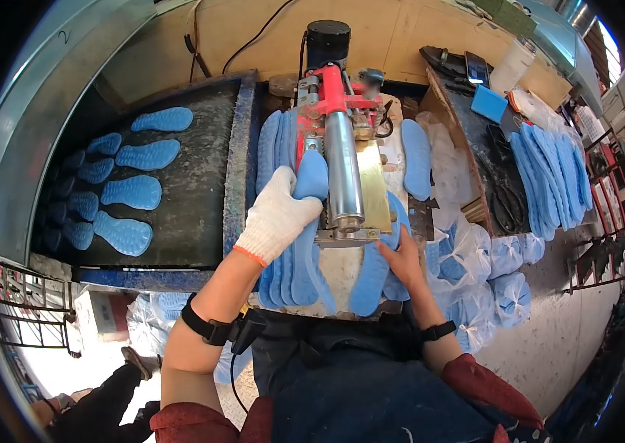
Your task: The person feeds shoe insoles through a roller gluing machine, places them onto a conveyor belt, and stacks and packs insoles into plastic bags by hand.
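My left hand (279, 214), in a white knit glove, grips a blue insole (312, 176) at the left side of a machine with a metal roller (344, 166) and a red frame. My bare right hand (402, 258) is at the machine's lower right, its fingers against a blue insole (396, 221); how firmly it holds is partly hidden. Another blue insole (366, 282) lies just left of that hand. Below my left hand, several insoles (294, 277) stand in a row, and more (275, 144) lean together left of the roller.
At left, several insoles (132, 192) lie on a dark conveyor belt (198, 184) with a blue edge (235, 177). One insole (416, 159) lies right of the machine. The right-hand bench holds an insole stack (548, 177), a phone and a bottle. Filled plastic bags (467, 251) sit below; a person's leg shows lower left.
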